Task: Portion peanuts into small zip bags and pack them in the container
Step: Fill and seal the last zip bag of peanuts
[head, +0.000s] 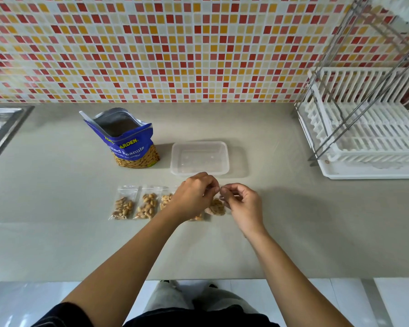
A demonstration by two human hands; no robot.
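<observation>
Sealing step: L hand [196, 194] + R hand [242, 205] pinching zip bag [217, 206] top, mid worktop [293, 208]. Next, prob.: press seal shut, pack into container [200, 143].

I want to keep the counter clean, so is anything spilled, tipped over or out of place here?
Nothing stands out. The peanut bag stands upright and open, the clear container sits flat and empty, and the filled zip bags lie in a row. No loose peanuts show on the counter.
</observation>
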